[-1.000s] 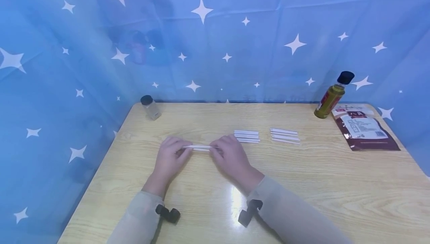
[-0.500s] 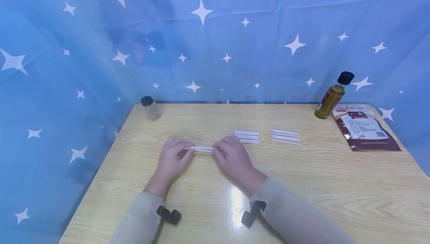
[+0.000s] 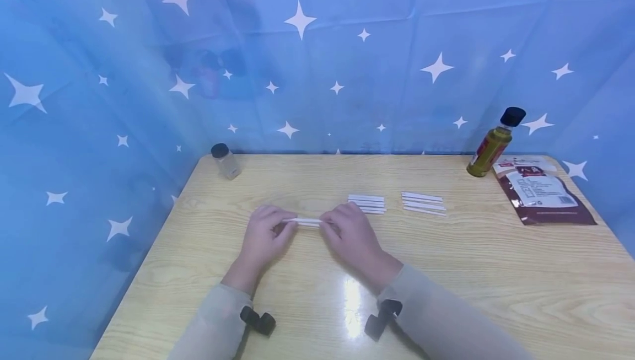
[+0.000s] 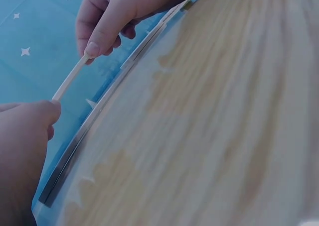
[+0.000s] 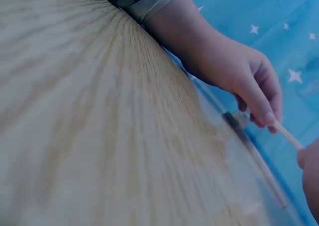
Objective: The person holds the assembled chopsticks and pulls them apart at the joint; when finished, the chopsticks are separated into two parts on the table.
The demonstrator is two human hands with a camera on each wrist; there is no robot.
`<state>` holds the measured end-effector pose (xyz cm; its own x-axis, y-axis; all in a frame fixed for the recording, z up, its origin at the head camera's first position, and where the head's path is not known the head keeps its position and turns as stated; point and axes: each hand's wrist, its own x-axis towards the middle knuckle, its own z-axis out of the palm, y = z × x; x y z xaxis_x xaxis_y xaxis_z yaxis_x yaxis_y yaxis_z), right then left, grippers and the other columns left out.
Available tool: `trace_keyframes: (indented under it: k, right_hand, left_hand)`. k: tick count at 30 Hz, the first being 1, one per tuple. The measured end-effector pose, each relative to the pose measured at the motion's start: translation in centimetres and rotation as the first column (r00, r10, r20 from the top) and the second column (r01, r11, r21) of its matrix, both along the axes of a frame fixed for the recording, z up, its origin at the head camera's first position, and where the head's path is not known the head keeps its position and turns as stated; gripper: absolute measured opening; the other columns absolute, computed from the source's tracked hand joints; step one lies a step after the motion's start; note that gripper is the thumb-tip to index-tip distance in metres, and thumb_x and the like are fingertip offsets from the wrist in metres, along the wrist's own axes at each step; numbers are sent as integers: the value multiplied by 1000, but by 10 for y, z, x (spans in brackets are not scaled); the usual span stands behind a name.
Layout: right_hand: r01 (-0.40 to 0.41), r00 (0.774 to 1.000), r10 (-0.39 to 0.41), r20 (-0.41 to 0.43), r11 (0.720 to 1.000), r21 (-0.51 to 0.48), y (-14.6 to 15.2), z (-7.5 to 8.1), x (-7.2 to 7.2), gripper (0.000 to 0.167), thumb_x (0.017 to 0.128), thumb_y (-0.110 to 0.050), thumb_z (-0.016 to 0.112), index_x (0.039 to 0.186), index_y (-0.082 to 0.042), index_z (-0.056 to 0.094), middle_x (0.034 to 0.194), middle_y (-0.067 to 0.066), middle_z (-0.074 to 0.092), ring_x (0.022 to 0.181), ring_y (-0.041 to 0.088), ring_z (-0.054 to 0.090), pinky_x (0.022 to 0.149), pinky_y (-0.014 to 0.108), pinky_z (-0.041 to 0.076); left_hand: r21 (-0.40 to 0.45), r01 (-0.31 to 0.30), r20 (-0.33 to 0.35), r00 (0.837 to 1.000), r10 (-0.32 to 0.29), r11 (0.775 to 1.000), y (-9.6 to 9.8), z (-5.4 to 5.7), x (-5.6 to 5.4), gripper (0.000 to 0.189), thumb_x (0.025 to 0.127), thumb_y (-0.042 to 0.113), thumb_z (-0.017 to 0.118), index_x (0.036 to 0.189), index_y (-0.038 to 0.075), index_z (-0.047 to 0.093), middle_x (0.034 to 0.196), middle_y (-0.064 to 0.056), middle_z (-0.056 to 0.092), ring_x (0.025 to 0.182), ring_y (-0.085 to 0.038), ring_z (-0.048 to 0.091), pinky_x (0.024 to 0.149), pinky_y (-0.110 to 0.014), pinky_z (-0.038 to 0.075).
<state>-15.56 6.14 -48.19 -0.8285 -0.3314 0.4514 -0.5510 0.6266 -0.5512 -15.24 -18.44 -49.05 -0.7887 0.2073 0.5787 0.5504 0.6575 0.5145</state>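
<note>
Between my two hands a thin white stick is held level, just above the wooden table. My left hand pinches its left end between thumb and fingers; my right hand pinches the right end likewise. In the left wrist view the stick spans the gap between both hands. A second white line runs close below it in the head view; I cannot tell if that is another stick or a reflection. Beyond my right hand lies a row of white sticks, with a second row of sticks to its right.
A small clear jar with a black lid stands at the back left. At the back right are an oil bottle with a black cap and a brown-and-white pouch. A blue star-patterned curtain hangs behind the table.
Both hands have shifted slightly to the right together, keeping their pinch on the stick. The two rows of sticks, the jar, bottle and pouch stay in place.
</note>
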Motion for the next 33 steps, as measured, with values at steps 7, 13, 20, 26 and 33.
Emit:
trace_keyframes:
  k: [7,13,20,26,33]
  right_hand:
    - [6,1000,-6,3,1000,-20,15,1,1,12,104,-27,69,107,-23,79,99,-17,71,93,9,54,87,34,46]
    - [14,1000,-14,-20,1000,-14,33,1,0,13,103,-27,69,107,-21,79,102,-11,73,99,13,58,91,38,47]
    - [30,999,-31,-33,999,-17,55,-1,2,12,102,-26,70,107,-20,80,105,-8,75,106,18,60,99,43,47]
    - [34,995,-38,-90,998,-47,75,-2,4,9,97,-20,77,104,-16,80,101,-6,76,100,19,61,96,43,47]
    - [34,994,-41,-103,997,-67,98,-2,7,9,95,-18,78,103,-13,80,99,-7,75,102,20,61,106,50,43]
  left_hand:
    - [-4,-25,-58,998,25,1000,13,0,-3,13,91,26,83,99,16,83,93,7,75,89,-16,63,83,-39,51]
    - [-10,-80,-9,997,80,997,27,-1,-4,16,88,31,87,95,17,82,93,9,74,90,-14,60,84,-36,50]
    - [-28,-86,20,996,87,996,49,1,-5,17,89,32,86,96,17,82,94,9,74,90,-14,60,84,-36,51]
    - [-39,-46,28,998,47,998,66,-1,-4,16,95,31,80,102,17,82,96,8,73,95,-14,62,87,-35,52]
    - [-56,-4,41,999,6,998,86,-2,-5,15,97,31,79,105,18,82,98,9,73,98,-13,61,91,-34,50]
